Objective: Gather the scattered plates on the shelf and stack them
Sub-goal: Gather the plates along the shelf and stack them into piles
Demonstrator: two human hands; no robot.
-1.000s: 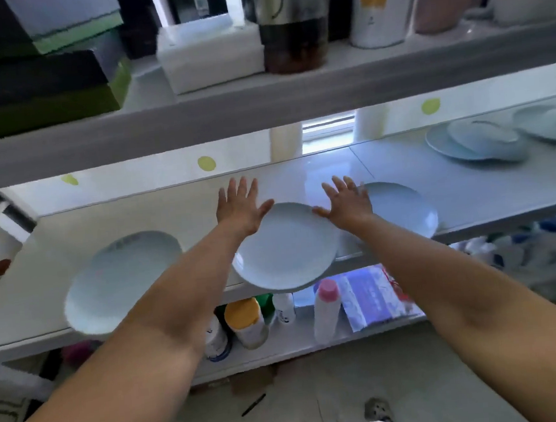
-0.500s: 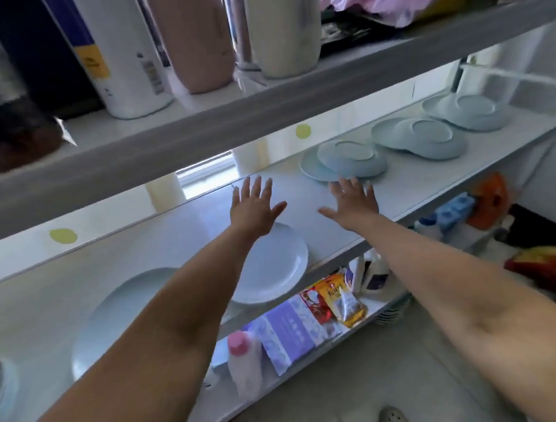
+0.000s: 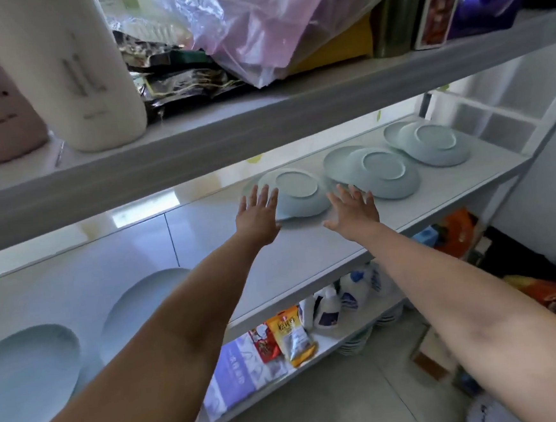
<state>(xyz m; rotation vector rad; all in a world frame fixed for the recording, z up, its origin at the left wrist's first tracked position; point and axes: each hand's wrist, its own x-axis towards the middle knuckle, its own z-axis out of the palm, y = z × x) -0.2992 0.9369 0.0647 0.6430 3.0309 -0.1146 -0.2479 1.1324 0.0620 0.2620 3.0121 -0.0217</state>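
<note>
Pale blue plates lie along the white middle shelf (image 3: 306, 252). An upside-down plate (image 3: 298, 189) sits on another plate just beyond my hands. My left hand (image 3: 259, 217) is spread open at its left edge and my right hand (image 3: 353, 213) is spread open at its right edge; neither holds anything. Further right lie a second overlapping pair of upside-down plates (image 3: 383, 172) and a third pair (image 3: 434, 143). Two right-side-up plates lie at the left, one (image 3: 137, 301) partly behind my left arm, one (image 3: 23, 370) at the frame edge.
The upper shelf (image 3: 263, 125) hangs low over the plates, holding tall bottles (image 3: 69, 70), a pink plastic bag (image 3: 255, 22) and boxes. The lower shelf holds detergent bottles (image 3: 327, 306), snack packets (image 3: 290, 336) and a purple booklet. A white frame stands at the shelf's right end.
My view and both hands have swung right along the shelf. My hands left the right-side-up plates on the left and now flank the nearest upside-down plate.
</note>
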